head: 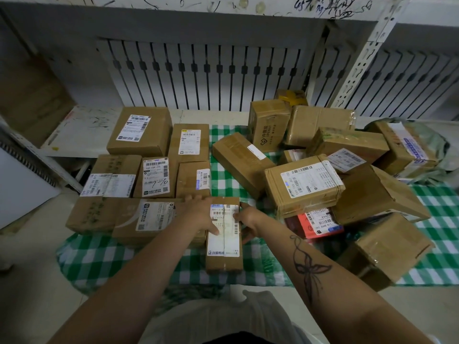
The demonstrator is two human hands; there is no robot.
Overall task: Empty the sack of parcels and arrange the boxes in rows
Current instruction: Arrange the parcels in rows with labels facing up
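**Clerk:** What carries the goods?

**Inspector:** A green-and-white checked cloth [260,265] spread on the floor. Behind its far edge stands a white slatted panel [198,75].

**Clerk:** The largest group?

**Inspector:** A heap of boxes [304,187] over the right half of the cloth. They are brown cartons, tilted and leaning on one another at all angles, and some lie label-up. Under the heap, towards the near edge, a red parcel [319,225] shows in part.

**Clerk:** And what is in order?

**Inspector:** The rows of boxes [139,132] along the left side. There are two cartons in the far row, three in the middle and two in the near one, all flat and set edge to edge.

**Clerk:** The sack?

**Inspector:** The grey-green sack [444,150] lies crumpled by the far right corner, behind the heap, and a taped carton sits in its mouth.

**Clerk:** The item in hand?

**Inspector:** A narrow box [224,260], label-up, at the right end of the near row by the middle of the near edge.

**Clerk:** The hands?

**Inspector:** The left hand [201,213] lies flat on the narrow box, fingers stretched and thumb across the label. The right hand [248,219] grips its right side, fingers curled under the edge and thumb on the label.
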